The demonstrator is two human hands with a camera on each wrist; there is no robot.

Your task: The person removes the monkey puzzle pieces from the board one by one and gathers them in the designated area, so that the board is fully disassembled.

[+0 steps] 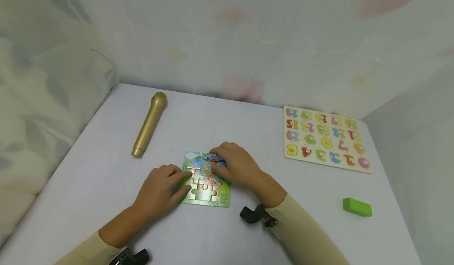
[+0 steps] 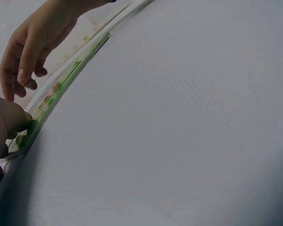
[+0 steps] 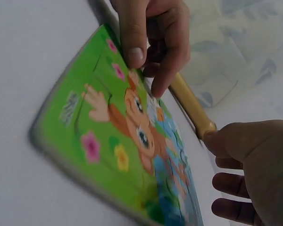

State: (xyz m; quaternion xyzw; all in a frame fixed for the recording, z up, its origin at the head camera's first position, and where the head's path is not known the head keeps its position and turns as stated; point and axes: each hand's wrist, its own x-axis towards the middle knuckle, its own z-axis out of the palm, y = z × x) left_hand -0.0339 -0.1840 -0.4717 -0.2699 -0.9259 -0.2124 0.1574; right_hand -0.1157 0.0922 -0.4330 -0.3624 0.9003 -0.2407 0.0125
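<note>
A small monkey jigsaw puzzle (image 1: 203, 196) with a green border and a blue sky lies flat on the white table. At its left side is my left hand (image 1: 159, 190); the thumb (image 3: 134, 54) rests on the puzzle's edge and the index finger reaches over the pieces. My right hand (image 1: 239, 164) is above the upper right part, fingers loosely bent, with nothing seen in its grasp. In the left wrist view, the fingertips of the right hand (image 2: 40, 44) hang over the puzzle. The left hand's far fingers are partly hidden.
A gold microphone (image 1: 149, 125) lies at the back left. The wooden number board (image 1: 340, 167) is at the back right, with a green block (image 1: 357, 207) nearer on the right. Patterned fabric borders the table behind and to the left.
</note>
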